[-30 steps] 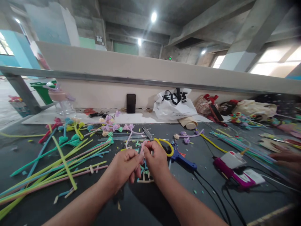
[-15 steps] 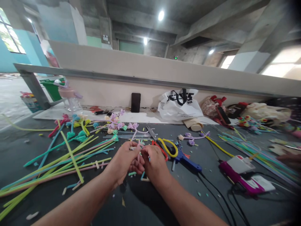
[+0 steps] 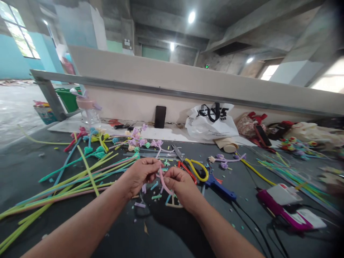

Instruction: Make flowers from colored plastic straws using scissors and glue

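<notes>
1. Pink and soft-looking: a short curved pink stem piece [image 3: 162, 179] is held between both hands, just above the dark counter [image 3: 166, 233], in the middle of the head view.
2. Left hand [image 3: 141, 172]: fingers pinched closed on the upper end of the piece. Right hand [image 3: 179, 182]: fingers closed on its lower end, so the piece bows between them.
3. Step in hand, as I judge it: bending or shaping the piece, mid-way through, nothing joined yet.
4. Next move likely calls for a tighter curl with both ends kept pinched; a slip would let it spring straight.
5. Around the hands: small cut offcuts [image 3: 157, 196] lie on the counter just below; scissors with red and yellow handles [image 3: 192, 169] just beyond the right hand; blue glue gun [image 3: 219, 186] to its right.
6. Long coloured straws [image 3: 77, 179] fan out on the left, well apart from the hands.
</notes>
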Tool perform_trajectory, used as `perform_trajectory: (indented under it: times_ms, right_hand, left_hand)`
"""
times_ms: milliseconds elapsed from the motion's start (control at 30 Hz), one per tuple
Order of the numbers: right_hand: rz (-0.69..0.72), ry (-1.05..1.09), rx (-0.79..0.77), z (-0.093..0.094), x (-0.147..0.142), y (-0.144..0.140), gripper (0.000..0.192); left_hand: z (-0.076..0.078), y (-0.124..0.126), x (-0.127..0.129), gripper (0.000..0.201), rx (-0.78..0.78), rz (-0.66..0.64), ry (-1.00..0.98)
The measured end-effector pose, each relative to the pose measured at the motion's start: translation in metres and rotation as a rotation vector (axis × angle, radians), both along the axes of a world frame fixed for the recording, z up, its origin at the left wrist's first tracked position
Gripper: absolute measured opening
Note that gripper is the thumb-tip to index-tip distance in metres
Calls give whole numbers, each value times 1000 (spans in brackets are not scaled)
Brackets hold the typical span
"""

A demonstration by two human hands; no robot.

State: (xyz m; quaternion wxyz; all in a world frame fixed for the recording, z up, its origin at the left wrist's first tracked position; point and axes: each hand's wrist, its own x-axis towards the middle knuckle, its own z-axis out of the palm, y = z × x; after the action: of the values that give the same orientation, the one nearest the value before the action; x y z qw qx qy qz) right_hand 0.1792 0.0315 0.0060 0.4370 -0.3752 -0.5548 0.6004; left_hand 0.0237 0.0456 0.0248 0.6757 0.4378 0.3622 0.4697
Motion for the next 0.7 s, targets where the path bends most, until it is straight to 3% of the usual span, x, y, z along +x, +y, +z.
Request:
perform_trajectory:
  times_ms: [133, 300, 500, 700]
  right_hand:
    - [254, 92, -75, -2, 3, -3, 12]
    - [376, 133, -53, 0, 6, -6, 9]
    - [362, 329, -104, 7, 11, -6, 10]
    - [227, 453, -125, 5, 11, -2, 16]
  left_hand:
    - [5, 2, -5, 9, 17, 137, -89]
    - [8, 5, -11, 4, -47, 219, -134]
    - [4, 9, -13, 16, -131, 322, -184]
    - [6, 14, -21, 18, -157, 442, -214]
